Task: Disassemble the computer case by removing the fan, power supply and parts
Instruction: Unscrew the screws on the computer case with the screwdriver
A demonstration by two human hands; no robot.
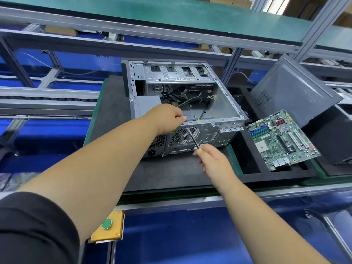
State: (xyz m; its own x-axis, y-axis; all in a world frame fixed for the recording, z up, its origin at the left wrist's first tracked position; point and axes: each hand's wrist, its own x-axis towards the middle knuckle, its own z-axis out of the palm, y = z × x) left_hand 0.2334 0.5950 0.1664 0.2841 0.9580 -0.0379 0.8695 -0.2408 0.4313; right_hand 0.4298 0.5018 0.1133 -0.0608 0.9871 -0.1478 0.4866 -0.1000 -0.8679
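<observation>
The right hand (211, 159) gripped a screwdriver (193, 139) angled toward eleven o'clock against the computer case (224, 109), while the left hand (167, 119) pinched its rear rim.

Left hand (167, 119) covers near top rim of computer case (182, 103); fingertips hidden, grip unclear. Screwdriver (192, 137) handle mostly buried in right hand (211, 159); tip too small to tell against fan grille (185, 135). Dark side panel (293, 92) hides counter behind. Both elbows cut off at bottom edge.
</observation>
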